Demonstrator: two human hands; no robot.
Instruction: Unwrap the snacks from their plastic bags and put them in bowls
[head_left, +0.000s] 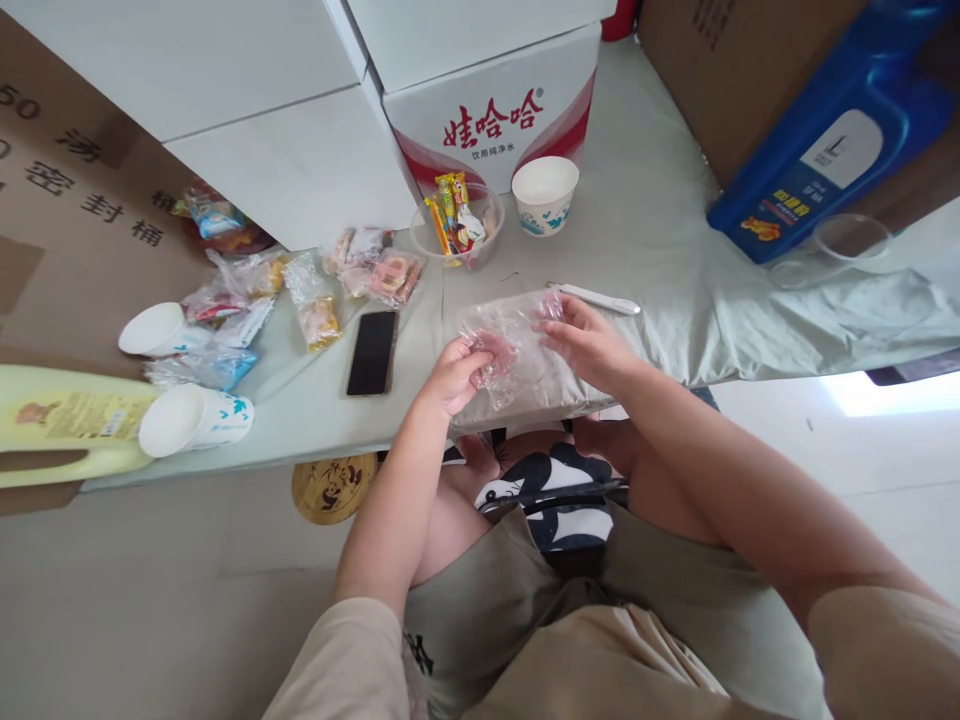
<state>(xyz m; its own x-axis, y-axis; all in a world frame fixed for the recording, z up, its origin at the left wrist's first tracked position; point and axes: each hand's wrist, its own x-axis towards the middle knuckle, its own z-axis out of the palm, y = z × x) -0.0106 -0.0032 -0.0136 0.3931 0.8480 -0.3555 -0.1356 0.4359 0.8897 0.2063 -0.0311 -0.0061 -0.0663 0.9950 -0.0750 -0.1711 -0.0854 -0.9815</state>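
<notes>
- The crinkled clear plastic wrapper (510, 345) is between my two hands, near the middle of the near edge of the cloth-covered surface (660, 190).
- Just beyond my right hand lies a slim white tool (596, 298), the closest thing to it.
- To the left of my left hand, a black smartphone (373, 352) lies towards the near edge.
- Further back, a clear plastic bowl (486, 250) holds snack packets (450, 205); a paper cup (546, 197) stands beside it, and a Wahaha water carton (487, 110) closes off the far edge behind them.
- Small wrapped snacks (394, 275) lie left of the bowl, with more packets and two more cups towards the left end, near a pale yellow jug (82, 420).
- A large blue bottle (810, 140) stands towards the far right.
- My left hand (452, 378) is clamped on the wrapper, thumb against fingers.
- My right hand (589, 342) is partly open, fingers curled at the wrapper's right end; I cannot tell whether they pinch it.
</notes>
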